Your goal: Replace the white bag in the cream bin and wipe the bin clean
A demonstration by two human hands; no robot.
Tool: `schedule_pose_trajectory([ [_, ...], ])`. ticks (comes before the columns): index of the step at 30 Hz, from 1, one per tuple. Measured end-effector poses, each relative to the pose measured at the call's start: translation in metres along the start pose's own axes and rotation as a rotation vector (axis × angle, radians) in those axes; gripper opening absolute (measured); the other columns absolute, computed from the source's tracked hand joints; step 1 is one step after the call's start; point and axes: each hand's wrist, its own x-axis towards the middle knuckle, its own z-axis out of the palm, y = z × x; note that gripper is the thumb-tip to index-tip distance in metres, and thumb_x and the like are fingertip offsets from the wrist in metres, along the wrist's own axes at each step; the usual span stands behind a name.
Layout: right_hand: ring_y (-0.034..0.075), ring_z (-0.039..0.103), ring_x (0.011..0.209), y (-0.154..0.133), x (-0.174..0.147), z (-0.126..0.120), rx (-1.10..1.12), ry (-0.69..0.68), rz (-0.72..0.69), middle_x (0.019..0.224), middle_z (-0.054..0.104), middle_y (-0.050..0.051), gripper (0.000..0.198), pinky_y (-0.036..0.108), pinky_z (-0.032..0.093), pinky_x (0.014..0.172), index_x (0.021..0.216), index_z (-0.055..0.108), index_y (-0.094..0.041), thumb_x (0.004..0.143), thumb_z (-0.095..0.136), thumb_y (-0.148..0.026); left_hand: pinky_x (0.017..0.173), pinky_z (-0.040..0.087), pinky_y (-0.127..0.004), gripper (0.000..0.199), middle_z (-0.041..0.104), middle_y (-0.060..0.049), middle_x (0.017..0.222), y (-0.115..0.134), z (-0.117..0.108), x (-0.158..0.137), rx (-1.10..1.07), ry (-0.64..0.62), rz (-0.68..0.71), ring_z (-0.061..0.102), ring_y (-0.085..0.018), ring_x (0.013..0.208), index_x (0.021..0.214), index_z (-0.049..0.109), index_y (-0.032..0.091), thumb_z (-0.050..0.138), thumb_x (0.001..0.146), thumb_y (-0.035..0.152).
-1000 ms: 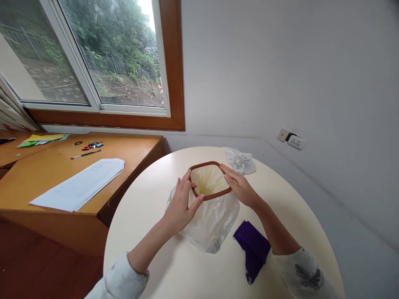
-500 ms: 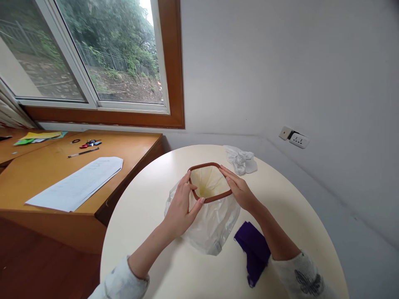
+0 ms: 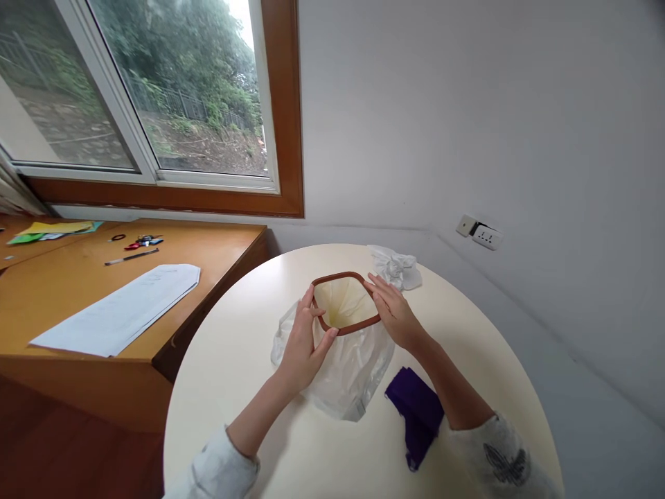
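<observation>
A small trash can with a brown rim ring [image 3: 358, 326] stands on the round table, a plastic bag [image 3: 346, 378] lining its pale yellow inside and hanging loosely over its outside. My left hand [image 3: 301, 346] grips the rim at the left and front, with the thumb on the front edge and a finger reaching over the inside. On the right side, my right hand [image 3: 397, 312] lays its stretched fingers against the rim, not wrapped round it. A purple cloth [image 3: 418, 412] lies near my right forearm. The can's lower body is hidden by the bag.
Crumpled white plastic [image 3: 397, 269] lies at the round table's [image 3: 218, 402] back edge. The wooden desk [image 3: 228, 242] at left holds paper sheets [image 3: 125, 305], a pen [image 3: 131, 257], a bunch of small items [image 3: 144, 242] and coloured papers [image 3: 52, 231]. A wall with a socket [image 3: 487, 237] stands behind.
The view has shifted slightly, moving the scene a little leftward. My right fingers have spread slightly and eased at the rim's right side. The left hand keeps its hold.
</observation>
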Motion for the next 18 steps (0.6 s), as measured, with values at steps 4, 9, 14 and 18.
schedule_pose_trajectory([
  [4,0.022,0.047,0.114,-0.026,-0.011,-0.013,-0.231,0.164,-0.198,0.12,0.056,0.01,0.031,0.042,0.037,0.095,0.114,0.058,-0.02,0.089,0.04,-0.027,0.109,0.009,-0.054,0.029,0.013,-0.01,0.149,-0.001,0.002,-0.003,-0.04,0.03,0.02,0.011,-0.024,0.137,0.114,0.039,0.023,0.043,0.088,0.034],
  [9,0.02,0.053,0.087,-0.053,-0.023,-0.021,-0.38,0.024,-0.37,0.108,0.062,0.008,0.029,0.035,0.043,0.078,0.108,0.06,-0.021,0.082,0.056,-0.032,0.11,0.016,-0.048,0.045,0.019,-0.006,0.147,-0.01,0.002,-0.01,-0.145,0.083,-0.044,0.013,-0.022,0.137,0.134,0.026,0.026,0.035,0.091,0.035],
  [14,0.016,0.056,0.076,-0.05,-0.022,-0.017,-0.428,-0.067,-0.396,0.089,0.067,0.004,0.016,0.029,0.042,0.07,0.097,0.062,-0.02,0.084,0.054,-0.023,0.11,0.021,-0.044,0.043,0.031,-0.005,0.141,-0.026,0.01,-0.018,-0.175,0.109,-0.191,0.025,-0.02,0.132,0.133,0.029,0.026,0.032,0.091,0.039],
  [18,0.014,0.061,0.075,-0.045,-0.02,-0.013,-0.406,-0.112,-0.348,0.084,0.067,0.003,0.015,0.024,0.043,0.064,0.095,0.061,-0.018,0.087,0.049,-0.023,0.11,0.021,-0.045,0.05,0.029,-0.007,0.143,-0.036,0.02,-0.024,-0.162,0.035,-0.271,0.025,-0.021,0.132,0.136,0.024,0.023,0.032,0.091,0.042],
])
